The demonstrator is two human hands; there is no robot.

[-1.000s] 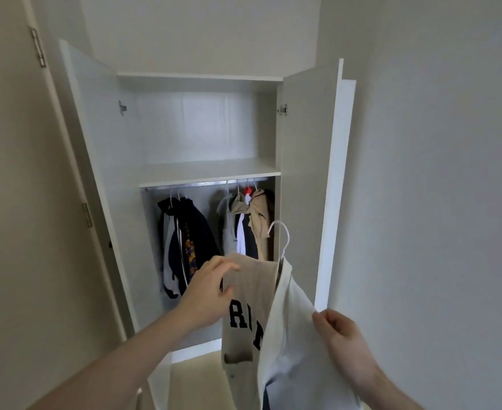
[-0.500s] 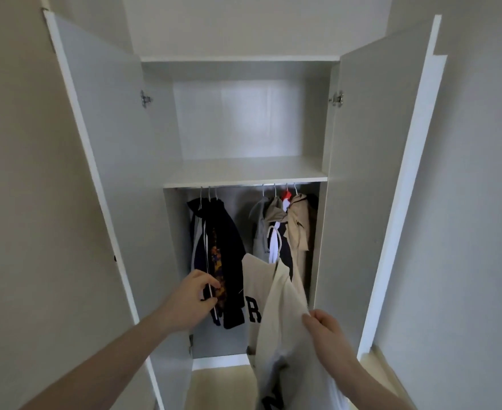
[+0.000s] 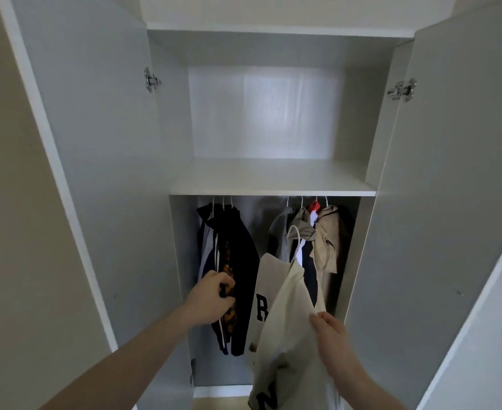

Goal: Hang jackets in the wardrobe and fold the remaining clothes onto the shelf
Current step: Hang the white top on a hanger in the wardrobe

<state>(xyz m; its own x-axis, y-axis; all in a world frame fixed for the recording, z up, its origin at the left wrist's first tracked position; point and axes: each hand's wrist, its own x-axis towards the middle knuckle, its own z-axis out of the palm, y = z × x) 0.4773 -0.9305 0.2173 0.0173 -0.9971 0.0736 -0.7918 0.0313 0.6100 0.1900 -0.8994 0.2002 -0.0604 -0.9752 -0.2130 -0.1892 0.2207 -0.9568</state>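
Observation:
A cream jacket (image 3: 285, 329) with dark letters hangs on a white hanger (image 3: 295, 244) in front of the open wardrobe. My right hand (image 3: 331, 335) grips the jacket's fabric at its right edge. My left hand (image 3: 211, 297) grips the dark hanging jackets (image 3: 238, 261) on the left of the rail, fingers curled into the cloth. On the right of the rail hang grey and beige jackets (image 3: 323, 238). A bare white shelf (image 3: 273, 177) sits above the rail.
Both wardrobe doors stand open, the left door (image 3: 96, 173) and the right door (image 3: 439, 202) flanking the opening. A beige wall (image 3: 13, 232) is on the left. The gap on the rail lies between the dark and grey garments.
I have stepped closer to the wardrobe. My left hand left the cream jacket and took hold of the dark hanging jackets. The cream jacket has moved toward the rail.

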